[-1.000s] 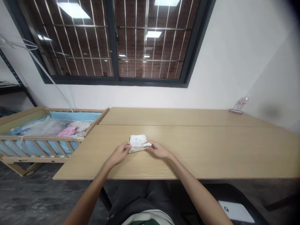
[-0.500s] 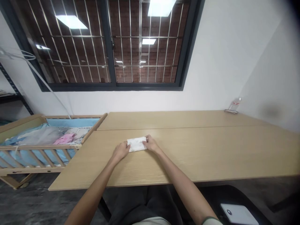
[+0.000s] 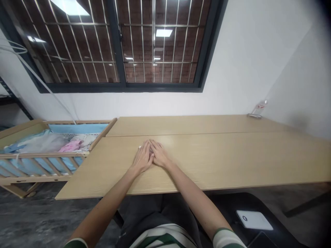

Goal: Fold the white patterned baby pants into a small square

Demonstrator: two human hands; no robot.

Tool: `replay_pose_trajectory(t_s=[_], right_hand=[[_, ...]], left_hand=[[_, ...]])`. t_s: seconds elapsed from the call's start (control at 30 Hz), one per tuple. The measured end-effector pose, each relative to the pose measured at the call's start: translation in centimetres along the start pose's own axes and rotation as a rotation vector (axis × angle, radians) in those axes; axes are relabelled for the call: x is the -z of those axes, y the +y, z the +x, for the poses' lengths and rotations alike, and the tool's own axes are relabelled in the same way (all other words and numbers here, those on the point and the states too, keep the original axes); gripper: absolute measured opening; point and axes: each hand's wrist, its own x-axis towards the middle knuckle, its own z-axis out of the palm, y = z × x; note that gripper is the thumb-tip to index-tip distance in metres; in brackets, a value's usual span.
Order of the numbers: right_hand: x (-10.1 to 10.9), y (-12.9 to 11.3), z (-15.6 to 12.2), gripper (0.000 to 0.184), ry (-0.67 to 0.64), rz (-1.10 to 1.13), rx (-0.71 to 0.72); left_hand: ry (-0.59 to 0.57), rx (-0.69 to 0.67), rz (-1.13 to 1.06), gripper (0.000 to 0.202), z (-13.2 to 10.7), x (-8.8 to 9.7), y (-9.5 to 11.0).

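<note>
A folded white cloth (image 3: 140, 147) lies on the wooden table (image 3: 219, 155), almost wholly covered by my hands; only a small white corner shows by the left fingers. My left hand (image 3: 143, 157) lies flat on it, fingers stretched forward. Beside it and touching it, my right hand (image 3: 158, 154) also presses down flat, with its fingers angled to the left. Neither hand grips anything. How the cloth is folded beneath the palms is hidden.
At the left stands a wooden crib (image 3: 46, 160) with blue lining and a pink cloth (image 3: 71, 146) inside. A clear bottle-like object (image 3: 258, 109) rests at the table's far right. Below the front edge, a white phone (image 3: 254, 219) lies on a black chair (image 3: 232, 203).
Both hands have let go of the cloth's two ends and moved together, now lying flat over it. The view has tilted slightly downward.
</note>
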Motion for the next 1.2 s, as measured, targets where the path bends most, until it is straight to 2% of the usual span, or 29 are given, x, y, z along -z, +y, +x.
replay_pose_trajectory(t_s=[0.07, 0.13, 0.37, 0.57, 0.73, 0.83, 0.9, 1.0, 1.2], right_hand=[[-0.6, 0.0, 0.1, 0.058, -0.121, -0.023, 0.002], [-1.2, 0.3, 0.2, 0.059, -0.187, -0.031, -0.024], [-1.4, 1.3, -0.1, 0.063, -0.225, -0.021, -0.085], [-0.9, 2.2, -0.9, 0.067, -0.189, 0.092, -0.18], [-0.5, 2.8, -1.4, 0.075, -0.167, 0.181, -0.259], [0.1, 2.6, -1.6, 0.077, -0.084, 0.172, -0.205], [0.5, 2.4, -1.8, 0.076, -0.042, 0.177, -0.114], [0.6, 2.4, -2.0, 0.075, -0.048, 0.227, -0.036], [-0.6, 3.6, -1.7, 0.073, 0.022, 0.38, -0.095]], left_hand=[[-0.058, -0.042, -0.011, 0.07, -0.1, -0.8, -0.3], [-0.098, -0.011, -0.01, 0.074, -0.1, -1.4, -0.9], [-0.132, 0.14, 0.014, 0.087, -0.5, -2.3, -1.7], [-0.106, 0.18, 0.032, 0.088, -1.0, -2.0, -1.8], [-0.08, 0.07, 0.018, 0.081, -1.1, -0.4, -2.2], [-0.088, 0.016, 0.004, 0.068, -1.1, 0.4, -2.5], [-0.093, 0.024, -0.002, 0.067, -1.1, 0.6, -2.6], [-0.091, 0.061, -0.007, 0.068, -1.1, 0.6, -2.7], [-0.068, 0.071, -0.032, 0.047, -1.0, 0.9, -2.5]])
